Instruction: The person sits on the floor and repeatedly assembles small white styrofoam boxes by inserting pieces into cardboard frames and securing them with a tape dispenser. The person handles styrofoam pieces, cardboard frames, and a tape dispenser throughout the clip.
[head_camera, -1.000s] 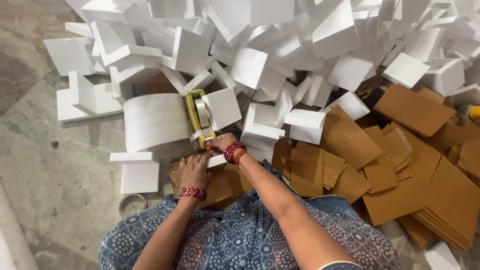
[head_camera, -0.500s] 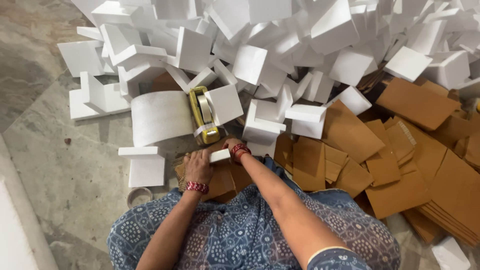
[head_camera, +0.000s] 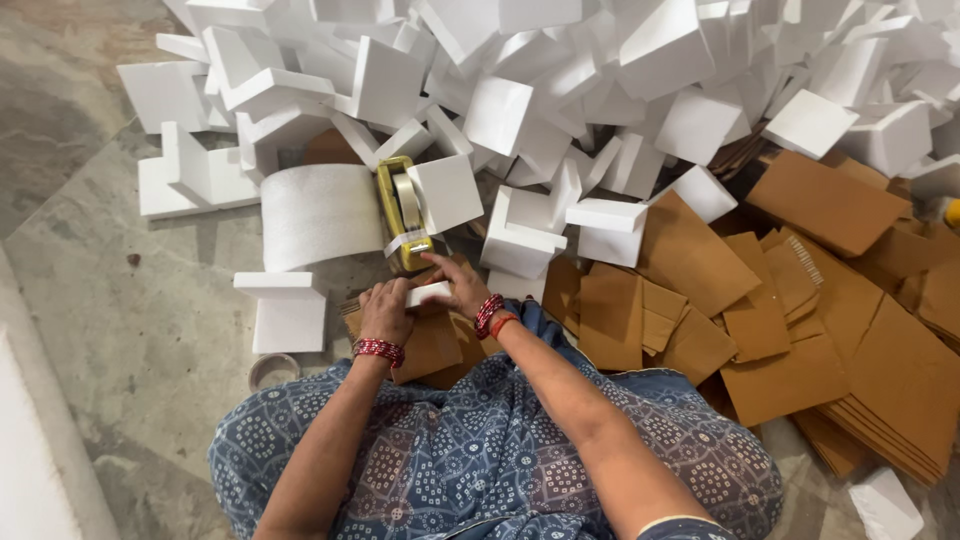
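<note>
My left hand (head_camera: 385, 312) and my right hand (head_camera: 457, 285) are close together over a small stack of brown cardboard pieces (head_camera: 430, 345) in front of my lap. Between them lies a small white foam piece (head_camera: 430, 293); my left hand grips its left end. My right hand's fingers rest on its right end and reach toward a yellow tape dispenser (head_camera: 403, 215). The dispenser stands just beyond the hands, next to a curved white foam sheet (head_camera: 320, 215). Both wrists wear red bangles.
A big heap of white foam blocks (head_camera: 600, 80) fills the far side. Flat brown cardboard pieces (head_camera: 800, 330) spread to the right, with a neat stack at the far right. An L-shaped foam piece (head_camera: 287, 310) and a tape ring (head_camera: 270, 370) lie on the stone floor at left.
Both hands stay at the foam piece in front of the dispenser. My right hand's fingers have shifted slightly along the piece; the view has drifted a little.
</note>
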